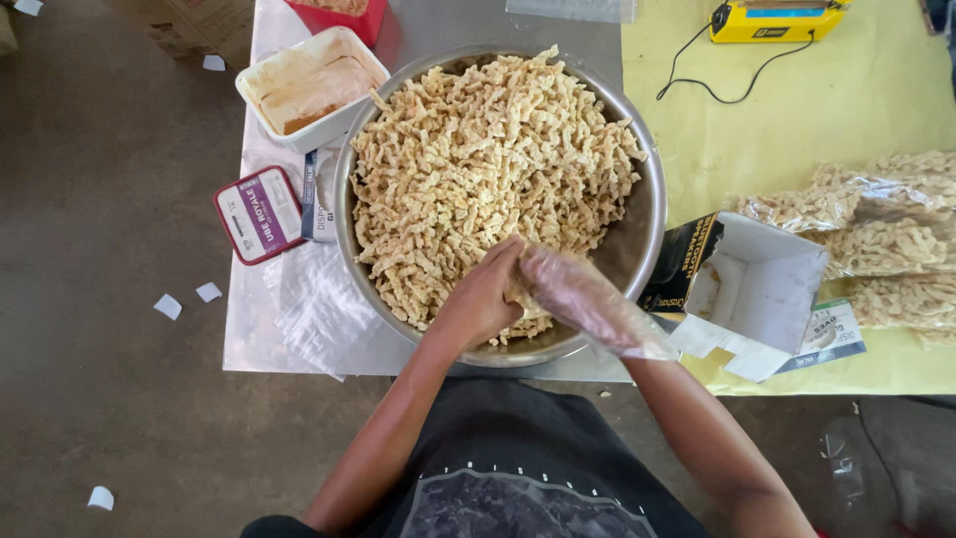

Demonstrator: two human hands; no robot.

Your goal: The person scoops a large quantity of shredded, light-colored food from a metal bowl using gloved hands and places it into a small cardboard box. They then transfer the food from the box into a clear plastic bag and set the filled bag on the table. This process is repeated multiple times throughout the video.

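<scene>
Over the near rim of a wide, shiny steel bowl (645, 214), the head camera shows both hands meeting above a heap of pale, crinkly fried snack twists (488, 164) that fills the bowl almost to its edge. Bare, the left hand (485, 294) curls its fingers partly closed and touches the thin clear plastic glove (588, 304) that loosely wraps the right hand (558, 289). That right hand is bunched inside the crumpled film, its fingers drawn together at the snack pile; whether it grips any pieces I cannot tell.

Left of the bowl on the smooth grey tabletop (269, 339) lie a white rectangular tub (311, 85) smeared with brownish residue, a maroon-rimmed flat lid (259, 212), and clear plastic bags (314, 304) lying wrinkled and flat. Right of the bowl, on a yellow sheet (797, 130), an open cardboard box (757, 284) with a dark printed side gapes upward, just beside sealed glossy packets of the same snack (876, 224). A yellow boxy device (772, 20) with a black cord sits at the far edge.
</scene>
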